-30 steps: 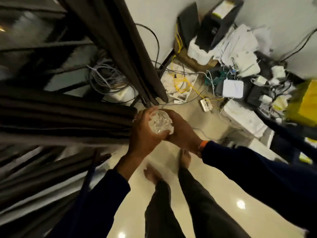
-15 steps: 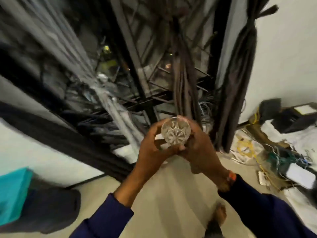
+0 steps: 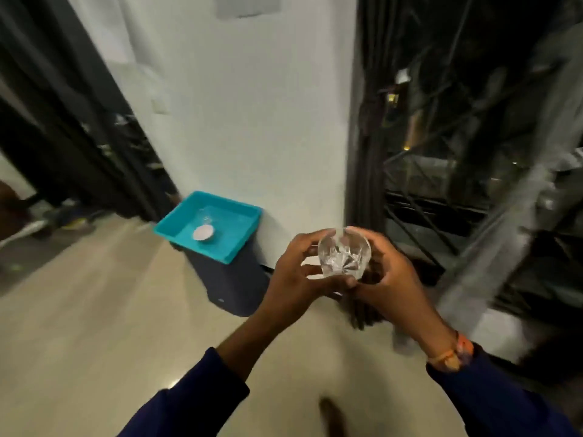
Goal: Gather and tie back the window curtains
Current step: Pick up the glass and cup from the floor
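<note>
A clear cut-glass tumbler [image 3: 344,256] is held in front of me, my left hand [image 3: 296,275] wrapped around its left side and my right hand [image 3: 391,282] cupping its right side. A dark gathered curtain [image 3: 366,159] hangs beside the white wall, just behind my hands. A pale sheer curtain [image 3: 504,222] slants down at the right in front of the dark window grille. More dark curtain [image 3: 63,121] hangs at the far left.
A teal tray [image 3: 233,244] sits on a dark box [image 3: 233,288] against the white wall; a small white round object [image 3: 203,232] lies in the tray. Blurred items lie on the floor at far left [image 3: 41,222]. Beige floor spreads below.
My view has swung left, away from the cluttered cables and papers, past the window to the wall with the teal tray. Both hands kept hold of the glass throughout.
</note>
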